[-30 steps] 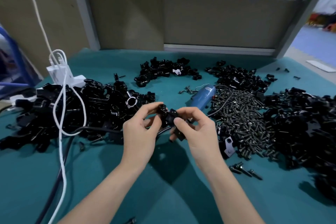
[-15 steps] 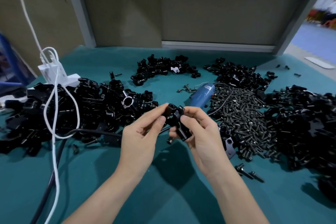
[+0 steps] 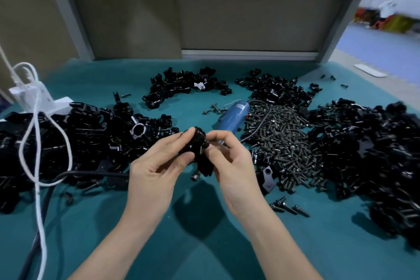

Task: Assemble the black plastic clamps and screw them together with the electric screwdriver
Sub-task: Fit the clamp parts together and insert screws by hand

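1. Both hands are up over the middle of the table (image 3: 204,245), and the black clamp (image 3: 197,145) sits between them. The left hand (image 3: 156,166) pinches its rounded top between thumb and forefinger. The right hand (image 3: 231,166) has its fingers curled round the lower half.
2. This looks like the mating step, with the two halves being seated together. To do it well, line up the screw holes and press the faces flush before any driving. Then let the left hand take the hold alone, which frees the right.
3. The electric screwdriver (image 3: 234,116) lies just beyond the hands toward the far edge, its blue body touching the screw pile (image 3: 284,143).
4. There are no bins or trays in sight, only loose heaps on the table. Screws lie right of the middle. Clamp parts are piled toward the left edge (image 3: 91,134), the right edge (image 3: 363,143) and the far edge (image 3: 181,86).
5. A white cable (image 3: 36,143) loops over the left heap.
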Demonstrator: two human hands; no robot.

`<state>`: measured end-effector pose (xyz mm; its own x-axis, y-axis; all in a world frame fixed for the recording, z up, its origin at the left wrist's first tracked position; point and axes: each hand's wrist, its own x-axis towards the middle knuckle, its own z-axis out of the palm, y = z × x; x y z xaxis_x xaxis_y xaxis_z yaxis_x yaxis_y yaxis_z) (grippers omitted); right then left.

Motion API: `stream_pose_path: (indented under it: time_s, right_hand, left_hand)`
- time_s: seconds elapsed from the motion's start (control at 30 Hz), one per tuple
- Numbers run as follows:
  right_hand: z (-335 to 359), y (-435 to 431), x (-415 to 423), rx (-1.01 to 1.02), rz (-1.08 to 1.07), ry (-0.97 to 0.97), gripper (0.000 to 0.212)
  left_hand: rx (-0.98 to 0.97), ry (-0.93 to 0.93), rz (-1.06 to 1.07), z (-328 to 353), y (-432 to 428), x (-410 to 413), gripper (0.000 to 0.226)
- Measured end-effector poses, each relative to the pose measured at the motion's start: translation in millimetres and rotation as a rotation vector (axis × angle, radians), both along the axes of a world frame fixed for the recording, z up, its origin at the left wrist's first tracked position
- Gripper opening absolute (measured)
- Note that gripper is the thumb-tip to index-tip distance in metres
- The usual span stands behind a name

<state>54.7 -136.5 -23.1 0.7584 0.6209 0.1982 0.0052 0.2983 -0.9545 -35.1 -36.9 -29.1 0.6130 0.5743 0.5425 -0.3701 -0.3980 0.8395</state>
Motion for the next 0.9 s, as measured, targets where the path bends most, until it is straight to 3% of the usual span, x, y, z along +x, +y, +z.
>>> stream_pose_path:
  time_s: [0.23, 0.3, 0.4, 0.57, 0.63, 0.77, 0.9]
  right_hand:
    - [-6, -28, -12, -0.347, -0.164, -0.437, 0.024]
    - [-14, -48, -13, -0.376, -0.19, -0.546, 0.043]
    - [-20, -75, -11, -0.301, -0.138, -0.483, 0.067]
    - [-21, -92, -5, -0.331, -0.158, -0.516, 0.039]
    - [-21, -92, -4, -0.349, -0.182, -0.514, 0.037]
    - [-20, -91, -2, -0.356, -0.172, -0.508, 0.037]
    - [-19, -92, 1, -0.341, -0.134, -0.485, 0.036]
  left_hand:
    - [0.366, 0.047, 0.064, -8, -9, 1, 0.038]
    - [0.457, 0.076, 0.032, -9, -19, 3, 0.04]
    - [0.536, 0.115, -0.064, -11, -28, 4, 0.047]
    - [0.28, 0.203, -0.275, -15, -35, 2, 0.071]
    - [0.23, 0.25, -0.265, -16, -32, 2, 0.062]
    - [0.321, 0.272, -0.222, -14, -25, 4, 0.039]
    - [0.0, 0.327, -0.423, -18, -24, 5, 0.039]
